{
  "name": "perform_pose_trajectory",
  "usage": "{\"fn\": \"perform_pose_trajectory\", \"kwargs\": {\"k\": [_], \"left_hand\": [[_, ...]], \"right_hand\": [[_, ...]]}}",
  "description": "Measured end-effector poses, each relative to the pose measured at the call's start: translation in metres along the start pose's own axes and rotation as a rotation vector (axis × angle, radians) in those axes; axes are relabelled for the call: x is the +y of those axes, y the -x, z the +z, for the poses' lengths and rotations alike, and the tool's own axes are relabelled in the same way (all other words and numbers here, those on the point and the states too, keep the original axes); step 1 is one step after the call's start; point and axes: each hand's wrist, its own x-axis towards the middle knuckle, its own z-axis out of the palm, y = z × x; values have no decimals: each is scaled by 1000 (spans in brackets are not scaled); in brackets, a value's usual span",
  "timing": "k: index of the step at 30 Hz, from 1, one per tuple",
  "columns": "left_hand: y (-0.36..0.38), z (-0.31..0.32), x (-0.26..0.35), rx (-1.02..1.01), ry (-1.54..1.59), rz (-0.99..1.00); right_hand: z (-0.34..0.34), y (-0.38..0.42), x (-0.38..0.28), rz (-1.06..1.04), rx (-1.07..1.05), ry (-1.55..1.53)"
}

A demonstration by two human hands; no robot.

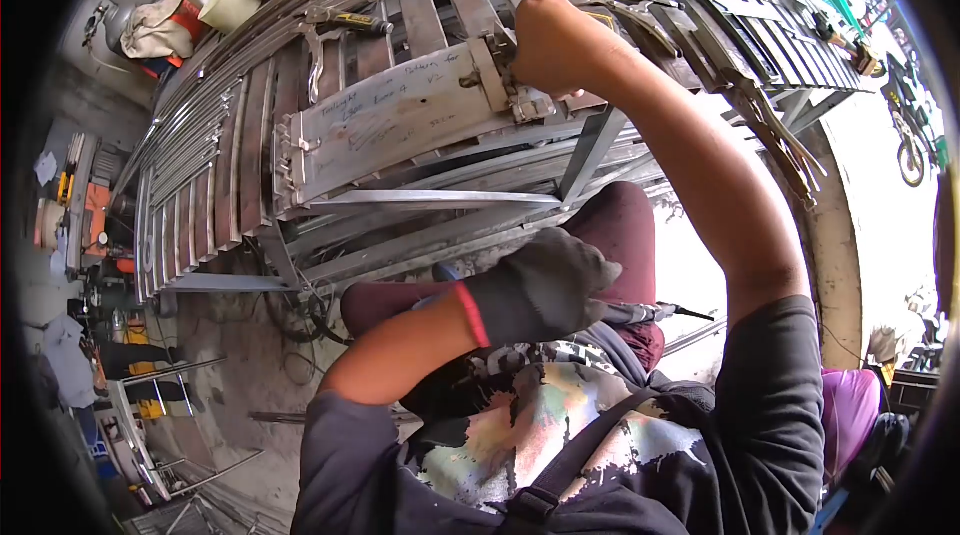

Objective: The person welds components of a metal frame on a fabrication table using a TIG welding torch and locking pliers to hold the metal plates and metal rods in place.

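My left hand (560,285), in a dark grey glove with a red cuff, is closed in a fist above my lap. A dark tool with a thin pointed tip (650,313) sticks out to the right beside the fist; what the fingers hold is hidden. My bare right hand (560,47) is closed at the right end of a flat metal plate jig (395,113), next to its metal end block (530,107). What its fingers grip is hidden behind the hand. Handwriting marks the plate, which lies tilted on the slatted metal bench.
Locking pliers (316,65) and a hammer-like tool with a yellow-black handle (350,21) lie behind the plate. More clamps (640,20) rest near my right wrist, and several hang at the bench's right edge (765,120). Thin metal rods (190,140) cover the bench's left end.
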Motion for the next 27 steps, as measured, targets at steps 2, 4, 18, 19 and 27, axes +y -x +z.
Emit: {"fn": "perform_pose_trajectory", "kwargs": {"k": [2, 4, 18, 19, 27], "left_hand": [[28, -19, -5, 138, -86, 87], [39, -81, -4, -73, 22, 95], [-66, -210, -150, 263, -210, -361], [-73, -212, -148, 207, -239, -363], [-84, -215, -151, 5, -384, -348]], "right_hand": [[-4, -1, -1, 11, -84, 55], [-9, 5, 3, 86, -133, -42], [-55, -81, 172, 205, -215, 534], [-49, -84, 179, 162, -208, 531], [-67, -78, 184, 269, -40, 397]]}}
